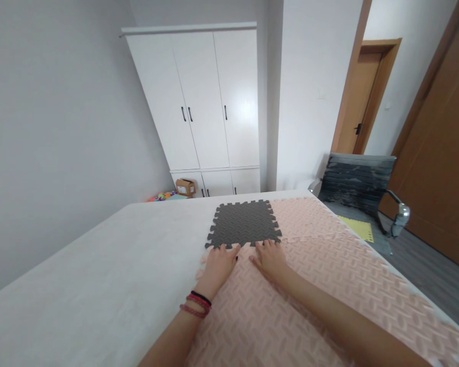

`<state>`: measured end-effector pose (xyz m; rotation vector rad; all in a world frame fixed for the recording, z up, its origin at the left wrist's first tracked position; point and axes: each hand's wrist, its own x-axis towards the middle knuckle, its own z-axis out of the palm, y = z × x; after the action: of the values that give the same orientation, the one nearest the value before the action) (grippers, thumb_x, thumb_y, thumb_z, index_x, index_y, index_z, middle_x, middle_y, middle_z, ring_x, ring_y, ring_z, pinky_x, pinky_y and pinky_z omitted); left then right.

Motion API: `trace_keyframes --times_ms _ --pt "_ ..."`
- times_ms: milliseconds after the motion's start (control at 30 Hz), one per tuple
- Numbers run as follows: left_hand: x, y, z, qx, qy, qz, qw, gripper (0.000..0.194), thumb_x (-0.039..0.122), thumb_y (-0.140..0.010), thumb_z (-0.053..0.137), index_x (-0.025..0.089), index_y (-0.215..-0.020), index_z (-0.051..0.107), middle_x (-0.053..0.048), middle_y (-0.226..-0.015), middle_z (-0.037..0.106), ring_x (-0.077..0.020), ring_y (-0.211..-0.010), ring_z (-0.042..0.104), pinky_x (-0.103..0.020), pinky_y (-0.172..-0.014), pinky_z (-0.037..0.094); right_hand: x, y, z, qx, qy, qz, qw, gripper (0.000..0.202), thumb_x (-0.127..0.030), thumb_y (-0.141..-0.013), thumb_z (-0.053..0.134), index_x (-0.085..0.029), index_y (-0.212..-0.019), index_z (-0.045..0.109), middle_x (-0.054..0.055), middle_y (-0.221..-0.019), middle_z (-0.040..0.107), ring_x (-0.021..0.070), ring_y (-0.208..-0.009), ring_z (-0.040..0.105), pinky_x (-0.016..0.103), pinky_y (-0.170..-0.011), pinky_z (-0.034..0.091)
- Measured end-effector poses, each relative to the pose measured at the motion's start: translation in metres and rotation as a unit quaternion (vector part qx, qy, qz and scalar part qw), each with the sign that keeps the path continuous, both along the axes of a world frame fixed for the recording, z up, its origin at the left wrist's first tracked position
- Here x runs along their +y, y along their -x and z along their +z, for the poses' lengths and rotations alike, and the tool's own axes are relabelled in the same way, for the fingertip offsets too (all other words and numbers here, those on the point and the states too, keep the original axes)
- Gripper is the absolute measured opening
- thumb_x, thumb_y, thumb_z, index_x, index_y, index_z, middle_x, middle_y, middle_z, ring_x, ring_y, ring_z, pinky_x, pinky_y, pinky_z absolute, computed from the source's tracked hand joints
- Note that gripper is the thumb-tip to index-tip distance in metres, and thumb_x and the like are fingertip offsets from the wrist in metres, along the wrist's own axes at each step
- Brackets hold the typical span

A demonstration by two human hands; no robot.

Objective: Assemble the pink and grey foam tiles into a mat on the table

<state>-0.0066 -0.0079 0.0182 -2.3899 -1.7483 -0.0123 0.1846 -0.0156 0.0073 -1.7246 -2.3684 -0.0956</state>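
Pink interlocking foam mat tiles (352,278) with a raised tread pattern lie on a white table (99,265). A dark grey foam tile (245,223) with jigsaw edges sits at the far end, bordering the pink tiles on its right and near sides. My left hand (222,262), with red and black bands at the wrist, presses flat on the seam at the dark tile's near left edge. On the same seam, farther right, my right hand (270,260) lies flat with its fingertips at the dark tile's edge. Both hands have their fingers stretched out and grip nothing.
Behind the table stands a white wardrobe (214,102), with a cardboard box (185,187) and colourful items (164,195) before it. A dark chair (357,181) with metal arms is beyond the right edge, near a yellow sheet (357,228). Wooden doors (439,148) are at right.
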Motion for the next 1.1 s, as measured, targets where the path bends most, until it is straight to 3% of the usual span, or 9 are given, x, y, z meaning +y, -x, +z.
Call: trace_keyframes --times_ms 133,300,467,567,667,833,933,1033,1100 --pt "0.000 0.001 -0.002 -0.004 -0.003 -0.001 1.000 0.044 0.029 -0.091 0.040 0.033 -0.134 0.046 -0.014 -0.100 0.062 -0.0257 -0.091 0.059 -0.039 -0.082 0.040 0.011 -0.003 0.011 -0.016 0.024 0.022 0.999 0.059 -0.061 -0.090 0.038 -0.016 -0.123 0.057 0.018 -0.110 0.062 0.0301 -0.107 0.053 0.044 -0.093 0.033" --pt "0.000 0.001 -0.003 -0.002 -0.004 -0.001 1.000 0.043 0.028 -0.092 0.038 0.033 -0.134 0.046 -0.014 -0.101 0.062 -0.0260 -0.091 0.059 -0.040 -0.082 0.040 0.044 -0.048 0.025 0.009 0.034 -0.003 0.999 0.043 -0.049 -0.095 0.035 -0.023 -0.122 0.057 0.010 -0.114 0.063 0.0239 -0.112 0.053 0.050 -0.105 0.020" --pt "0.001 0.001 -0.005 0.003 -0.010 0.001 1.000 0.042 0.029 -0.092 0.038 0.032 -0.133 0.048 -0.014 -0.100 0.062 -0.0256 -0.091 0.060 -0.040 -0.083 0.040 0.051 -0.082 0.004 0.016 0.018 -0.071 0.997 0.036 -0.033 -0.095 0.035 -0.020 -0.119 0.058 0.014 -0.130 0.053 0.0266 -0.124 0.043 0.054 -0.103 0.021" --pt "0.001 0.002 -0.007 0.005 -0.013 0.001 1.000 0.042 0.029 -0.092 0.037 0.033 -0.134 0.047 -0.014 -0.101 0.062 -0.0269 -0.091 0.060 -0.040 -0.081 0.041 0.046 -0.085 -0.009 0.017 0.017 -0.067 0.997 0.037 -0.034 -0.096 0.032 -0.022 -0.121 0.056 0.012 -0.126 0.055 0.0246 -0.123 0.044 0.050 -0.104 0.024" --pt "0.001 0.002 -0.008 0.005 -0.014 0.001 1.000 0.044 0.028 -0.092 0.038 0.033 -0.134 0.046 -0.015 -0.102 0.062 -0.0277 -0.092 0.060 -0.041 -0.080 0.042 0.051 -0.089 -0.011 0.016 0.037 -0.050 0.998 0.036 -0.036 -0.095 0.034 -0.023 -0.117 0.059 0.010 -0.117 0.060 0.0223 -0.114 0.051 0.040 -0.097 0.034" --pt "0.000 0.001 -0.007 0.005 -0.023 0.000 1.000 0.043 0.027 -0.092 0.040 0.033 -0.134 0.046 -0.013 -0.101 0.063 -0.0270 -0.092 0.060 -0.040 -0.080 0.043 0.096 -0.108 0.003 0.016 0.086 -0.043 0.995 0.030 -0.041 -0.088 0.046 -0.027 -0.101 0.069 0.006 -0.115 0.063 0.0233 -0.106 0.057 0.036 -0.089 0.041" --pt "-0.002 0.000 -0.005 0.008 -0.031 0.005 0.999 0.042 0.028 -0.091 0.042 0.033 -0.133 0.047 -0.013 -0.100 0.063 -0.0268 -0.090 0.061 -0.038 -0.077 0.045 0.129 -0.114 0.006 0.033 0.085 -0.058 0.994 0.039 -0.038 -0.087 0.048 -0.028 -0.121 0.061 0.008 -0.133 0.053 0.0245 -0.115 0.053 0.038 -0.092 0.041" --pt "-0.002 0.000 -0.004 0.013 -0.036 0.010 0.999 0.042 0.028 -0.090 0.044 0.034 -0.132 0.048 -0.013 -0.102 0.063 -0.0265 -0.089 0.063 -0.037 -0.074 0.046 0.147 -0.111 -0.006 0.045 0.087 -0.050 0.994 0.047 -0.039 -0.086 0.052 -0.033 -0.133 0.052 0.007 -0.148 0.036 0.0278 -0.129 0.040 0.046 -0.101 0.034" --pt "-0.002 0.000 -0.004 0.016 -0.035 0.012 0.999 0.043 0.027 -0.090 0.045 0.034 -0.132 0.048 -0.013 -0.105 0.063 -0.0260 -0.090 0.063 -0.036 -0.075 0.047 0.150 -0.109 -0.018 0.051 0.095 -0.044 0.993 0.044 -0.040 -0.088 0.049 -0.034 -0.132 0.052 0.007 -0.150 0.034 0.0295 -0.135 0.032 0.054 -0.105 0.027"
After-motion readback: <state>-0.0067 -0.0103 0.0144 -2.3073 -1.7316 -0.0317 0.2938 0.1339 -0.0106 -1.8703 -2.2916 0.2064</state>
